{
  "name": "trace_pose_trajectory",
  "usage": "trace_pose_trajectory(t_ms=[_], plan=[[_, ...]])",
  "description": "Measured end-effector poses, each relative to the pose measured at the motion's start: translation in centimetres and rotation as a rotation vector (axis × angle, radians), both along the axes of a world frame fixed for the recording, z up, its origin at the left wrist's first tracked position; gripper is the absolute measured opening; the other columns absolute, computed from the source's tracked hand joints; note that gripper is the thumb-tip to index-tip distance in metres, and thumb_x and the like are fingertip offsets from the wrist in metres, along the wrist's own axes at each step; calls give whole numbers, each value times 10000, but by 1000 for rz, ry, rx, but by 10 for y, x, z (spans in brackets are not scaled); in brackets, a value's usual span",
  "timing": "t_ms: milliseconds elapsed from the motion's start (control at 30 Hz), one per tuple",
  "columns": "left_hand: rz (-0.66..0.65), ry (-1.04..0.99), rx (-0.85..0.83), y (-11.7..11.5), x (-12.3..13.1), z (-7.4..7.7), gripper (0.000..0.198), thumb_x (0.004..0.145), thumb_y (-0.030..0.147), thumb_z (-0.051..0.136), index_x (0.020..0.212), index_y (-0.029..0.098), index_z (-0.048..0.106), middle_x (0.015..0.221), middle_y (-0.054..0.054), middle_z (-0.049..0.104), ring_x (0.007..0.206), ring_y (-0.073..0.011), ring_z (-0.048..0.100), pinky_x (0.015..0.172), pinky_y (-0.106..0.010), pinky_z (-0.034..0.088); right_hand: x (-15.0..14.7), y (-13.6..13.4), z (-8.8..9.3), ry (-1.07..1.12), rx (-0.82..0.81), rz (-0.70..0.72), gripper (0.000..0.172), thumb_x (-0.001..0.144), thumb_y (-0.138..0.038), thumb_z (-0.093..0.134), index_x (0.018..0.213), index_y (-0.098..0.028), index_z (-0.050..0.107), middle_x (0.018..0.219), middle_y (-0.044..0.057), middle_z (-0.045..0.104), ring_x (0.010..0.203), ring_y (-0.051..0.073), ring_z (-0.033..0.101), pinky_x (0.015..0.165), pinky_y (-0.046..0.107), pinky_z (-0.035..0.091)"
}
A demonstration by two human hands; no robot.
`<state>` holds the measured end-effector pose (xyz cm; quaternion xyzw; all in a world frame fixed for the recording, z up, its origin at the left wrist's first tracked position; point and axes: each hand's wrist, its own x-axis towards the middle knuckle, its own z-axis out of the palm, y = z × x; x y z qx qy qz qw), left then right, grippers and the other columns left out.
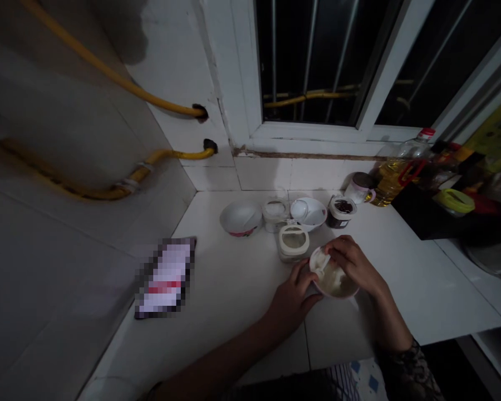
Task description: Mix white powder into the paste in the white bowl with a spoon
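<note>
A small pinkish bowl (338,285) with pale contents sits on the white counter (234,289). My left hand (290,301) cups its left side, fingers curled round the rim. My right hand (353,262) reaches over the bowl from the right, its fingers pinched on a white spoon (320,263) that dips into the bowl. Just behind the bowl stands a white lidded jar (293,242).
Along the back wall stand a white bowl (241,218), a small jar (275,214), a bowl holding a ladle (309,213), a dark-filled jar (341,211), a pink mug (361,188) and an oil bottle (398,167). A packet (167,277) lies left. A dark stove (442,214) is right.
</note>
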<state>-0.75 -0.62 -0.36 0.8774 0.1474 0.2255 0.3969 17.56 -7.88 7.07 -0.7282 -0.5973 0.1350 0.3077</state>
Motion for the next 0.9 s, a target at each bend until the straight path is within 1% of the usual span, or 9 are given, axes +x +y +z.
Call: trace_pose_trajectory(t_ms=[100, 200, 367, 467, 567, 667, 733, 800, 900], plan=[[-1, 0, 2, 0, 0, 0, 253, 841, 213, 613, 1059, 237, 487, 1350, -89, 370, 1185, -252, 503, 919, -395, 500, -4, 2, -1, 74, -34, -18, 197, 840, -195, 422, 788, -219, 611, 765, 32, 653, 912, 232, 508, 819, 359, 383], [-2, -3, 10, 0, 0, 0, 248, 843, 223, 612, 1056, 236, 485, 1344, -93, 373, 1191, -257, 498, 918, -395, 502, 0, 2, -2, 104, -40, -48, 201, 842, -216, 420, 789, -220, 615, 717, 30, 639, 928, 239, 508, 816, 354, 378], [-7, -15, 11, 1, 0, 0, 259, 833, 211, 626, 1049, 228, 483, 1335, -99, 380, 1195, -253, 495, 925, -387, 497, 7, 0, 0, 88, 26, -113, 202, 829, -233, 431, 758, -222, 620, 614, 12, 614, 846, 229, 526, 824, 351, 365], [-9, -16, 11, 0, 0, 0, 266, 822, 191, 635, 1044, 218, 491, 1336, -110, 383, 1197, -264, 494, 921, -392, 496, 7, -1, 1, 96, 46, -129, 203, 817, -241, 438, 731, -226, 621, 588, 5, 605, 829, 226, 535, 818, 339, 363], [-4, -8, 13, 0, 0, 0, 266, 819, 178, 636, 1042, 212, 495, 1337, -119, 384, 1200, -278, 494, 919, -408, 494, 9, 0, -1, 155, 30, -150, 195, 804, -238, 443, 721, -228, 619, 567, -2, 594, 809, 222, 541, 786, 323, 366], [-4, -6, 15, 0, 0, 0, 274, 813, 170, 640, 1042, 211, 495, 1340, -121, 386, 1198, -282, 498, 917, -409, 494, 11, 0, -3, 218, 44, -194, 187, 795, -238, 437, 709, -220, 601, 553, -7, 578, 729, 207, 543, 738, 314, 371], [-1, 0, 13, 1, 0, 0, 279, 809, 170, 646, 1040, 213, 496, 1342, -120, 388, 1193, -280, 504, 913, -407, 497, 12, 0, -4, 171, 63, -210, 187, 795, -243, 439, 703, -218, 600, 557, -8, 579, 721, 203, 541, 769, 324, 364], [3, 2, 12, 1, 0, 0, 277, 813, 177, 643, 1043, 218, 495, 1347, -115, 386, 1199, -275, 499, 914, -401, 498, 12, 0, -3, 108, 72, -213, 193, 795, -242, 439, 699, -218, 606, 566, -5, 586, 753, 208, 543, 815, 336, 352], [0, -15, 16, 1, 0, -1, 273, 822, 188, 636, 1051, 223, 491, 1343, -110, 386, 1207, -267, 491, 919, -393, 495, 14, -1, -4, 134, 60, -220, 194, 788, -236, 435, 694, -213, 603, 559, -4, 581, 734, 206, 550, 802, 334, 369]])
